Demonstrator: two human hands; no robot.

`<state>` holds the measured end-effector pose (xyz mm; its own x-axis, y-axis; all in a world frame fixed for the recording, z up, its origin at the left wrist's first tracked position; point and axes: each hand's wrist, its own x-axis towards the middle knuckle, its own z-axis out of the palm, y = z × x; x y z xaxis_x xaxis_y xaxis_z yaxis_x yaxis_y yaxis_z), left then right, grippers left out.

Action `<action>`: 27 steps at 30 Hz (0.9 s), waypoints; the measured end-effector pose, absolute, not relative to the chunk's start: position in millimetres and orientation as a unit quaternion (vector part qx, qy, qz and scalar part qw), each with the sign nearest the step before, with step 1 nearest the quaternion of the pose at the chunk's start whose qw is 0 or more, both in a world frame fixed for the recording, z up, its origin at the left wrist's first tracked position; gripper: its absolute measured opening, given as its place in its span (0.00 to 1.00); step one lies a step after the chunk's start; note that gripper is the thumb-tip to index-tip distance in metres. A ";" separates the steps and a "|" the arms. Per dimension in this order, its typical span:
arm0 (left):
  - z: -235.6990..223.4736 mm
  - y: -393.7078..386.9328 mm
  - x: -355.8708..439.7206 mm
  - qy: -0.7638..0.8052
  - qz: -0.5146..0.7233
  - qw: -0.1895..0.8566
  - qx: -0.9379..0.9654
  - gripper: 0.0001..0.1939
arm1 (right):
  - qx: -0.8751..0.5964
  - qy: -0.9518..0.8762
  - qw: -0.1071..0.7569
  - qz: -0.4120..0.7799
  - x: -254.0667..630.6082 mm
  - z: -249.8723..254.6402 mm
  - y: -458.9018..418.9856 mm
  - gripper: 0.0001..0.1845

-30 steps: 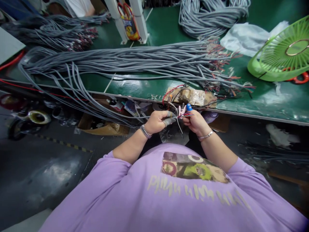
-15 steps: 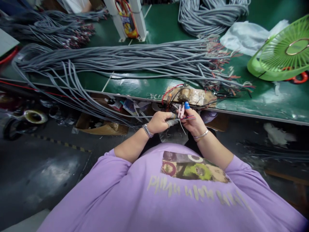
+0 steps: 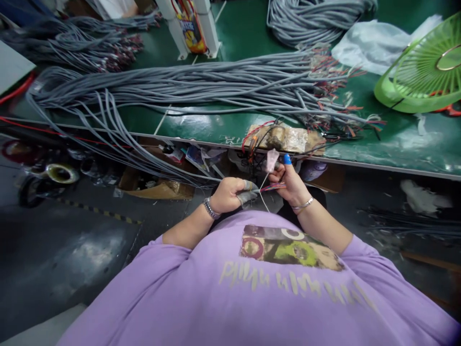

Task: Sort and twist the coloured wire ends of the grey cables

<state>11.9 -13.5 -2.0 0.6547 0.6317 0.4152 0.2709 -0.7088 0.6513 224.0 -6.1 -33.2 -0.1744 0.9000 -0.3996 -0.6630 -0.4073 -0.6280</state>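
My left hand (image 3: 230,193), with grey finger covers, is closed around the end of a grey cable (image 3: 173,170) that trails off to the left. My right hand (image 3: 290,182), a blue cover on one fingertip, pinches the thin coloured wires (image 3: 271,187) fanning out of that cable end. It also holds a small pink tool (image 3: 272,159) that sticks up above the fingers. Both hands meet just below the front edge of the green table (image 3: 396,144), in front of my purple shirt.
A long bundle of grey cables (image 3: 201,89) lies across the table, with more coils at the back (image 3: 317,19) and far left (image 3: 79,41). A green fan (image 3: 425,72) and a white plastic bag (image 3: 374,41) stand at the right. Boxes and tape rolls (image 3: 61,173) crowd the space under the table.
Both hands have dropped a little toward my body with the cable end. The pink tool now points straight up above my right fingers.
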 end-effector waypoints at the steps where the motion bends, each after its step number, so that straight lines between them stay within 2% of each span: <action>1: -2.3 -17.5 9.3 0.258 0.323 0.273 0.869 0.10 | -0.378 -0.153 0.519 0.751 225.5 -33.8 -7.3 0.31; 10: -17.4 -36.2 -0.8 0.280 0.343 0.230 0.867 0.08 | -0.406 -0.182 0.504 0.741 232.0 -38.8 -14.6 0.29; 16: -19.7 -30.0 -0.8 0.310 0.359 0.161 0.866 0.12 | -0.419 -0.241 0.396 0.781 233.5 -38.4 -20.9 0.30; 21: -8.4 -15.6 11.0 0.309 0.372 0.113 0.868 0.12 | -0.403 -0.256 0.445 0.758 236.7 -23.4 -5.3 0.34; 27: -7.6 0.5 30.1 0.341 0.365 0.071 0.864 0.16 | -0.437 -0.322 0.513 0.666 227.7 -16.4 6.0 0.32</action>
<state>30.1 0.5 -7.6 0.5018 0.6405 0.5813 0.5371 -0.7575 0.3711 227.7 6.0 -16.4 -0.0931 0.9634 -0.2514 -0.4011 -0.2674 -0.8762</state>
